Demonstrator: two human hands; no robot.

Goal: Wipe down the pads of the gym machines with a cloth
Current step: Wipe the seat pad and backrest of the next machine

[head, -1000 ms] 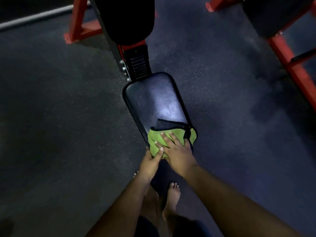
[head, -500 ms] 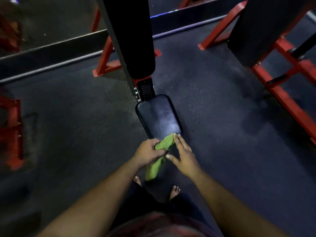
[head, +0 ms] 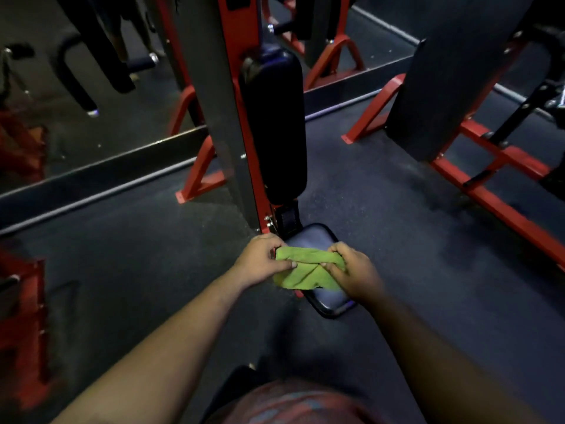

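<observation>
A green cloth [head: 305, 270] is bunched and held in the air between my two hands, just above the black seat pad [head: 315, 237] of a red-framed gym machine. My left hand [head: 260, 261] grips the cloth's left end with thumb and fingers. My right hand [head: 354, 270] grips its right end. The seat pad's near edge [head: 330, 304] shows below the cloth; its middle is hidden by cloth and hands. A tall black back pad [head: 275, 123] stands upright behind the seat on the machine's post.
A grey and red post [head: 226, 117] rises just left of the back pad. Another black pad [head: 452, 71] on a red frame [head: 504, 191] stands at the right. A mirror and low rail [head: 101, 169] run along the left. Dark floor surrounds the seat.
The cloth has come off the seat pad's near end and is now lifted and spread between both hands. The view has tilted up, showing the back pad and more of the machines.
</observation>
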